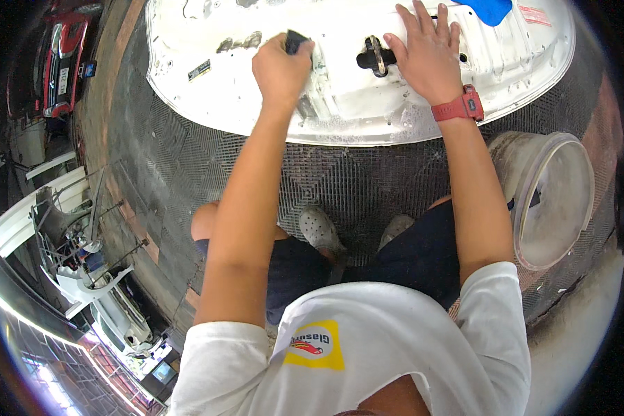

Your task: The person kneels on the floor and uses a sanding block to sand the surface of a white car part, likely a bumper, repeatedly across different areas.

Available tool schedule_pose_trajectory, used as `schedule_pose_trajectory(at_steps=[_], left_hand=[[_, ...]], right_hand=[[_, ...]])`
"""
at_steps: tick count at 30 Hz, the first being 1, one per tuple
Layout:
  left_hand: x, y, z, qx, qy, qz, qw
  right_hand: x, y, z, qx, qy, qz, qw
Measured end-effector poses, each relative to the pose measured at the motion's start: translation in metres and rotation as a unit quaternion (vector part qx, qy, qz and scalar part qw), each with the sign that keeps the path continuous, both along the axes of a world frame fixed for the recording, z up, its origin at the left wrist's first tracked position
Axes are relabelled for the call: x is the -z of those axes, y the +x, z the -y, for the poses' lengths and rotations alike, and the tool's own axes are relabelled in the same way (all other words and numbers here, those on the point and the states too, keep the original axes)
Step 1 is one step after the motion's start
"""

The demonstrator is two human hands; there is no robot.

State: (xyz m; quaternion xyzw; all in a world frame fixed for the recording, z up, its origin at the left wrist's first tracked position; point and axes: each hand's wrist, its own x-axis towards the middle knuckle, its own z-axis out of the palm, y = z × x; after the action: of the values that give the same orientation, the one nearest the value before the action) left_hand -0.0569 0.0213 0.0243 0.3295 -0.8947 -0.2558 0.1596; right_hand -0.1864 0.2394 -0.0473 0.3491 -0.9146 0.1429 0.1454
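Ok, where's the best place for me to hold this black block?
Probably by opposite sides, coming from above: the black block is small and straight-edged, and seems to sit against the white panel, leaving its sides free. Your left hand grips it like that, thumb on the right.

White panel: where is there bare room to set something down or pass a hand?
On the panel, bare patches show between the block and the black cross, and right of the right hand, below the blue item. The mat is open between panel and shoes. Crowded: the left hand with the block; right hand beside the cross.
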Motion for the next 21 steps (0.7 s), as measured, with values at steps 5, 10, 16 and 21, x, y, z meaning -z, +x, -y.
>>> schedule_pose_trajectory(at_steps=[5, 10, 16, 21], left_hand=[[0.014, 0.067, -0.048, -0.006, 0.016, 0.005, 1.000], [-0.002, 0.061, -0.043, -0.028, 0.102, 0.024, 0.994], [0.022, 0.048, -0.058, -0.022, 0.003, -0.060, 0.998], [0.019, 0.042, -0.041, 0.015, -0.034, -0.016, 0.999]], right_hand=[[-0.002, -0.006, -0.003, -0.024, -0.004, 0.047, 0.999], [0.023, -0.015, 0.000, 0.003, 0.041, -0.031, 0.999], [0.011, -0.014, 0.007, 0.024, 0.073, -0.014, 0.997], [0.005, -0.003, 0.010, 0.027, 0.062, -0.017, 0.998]])
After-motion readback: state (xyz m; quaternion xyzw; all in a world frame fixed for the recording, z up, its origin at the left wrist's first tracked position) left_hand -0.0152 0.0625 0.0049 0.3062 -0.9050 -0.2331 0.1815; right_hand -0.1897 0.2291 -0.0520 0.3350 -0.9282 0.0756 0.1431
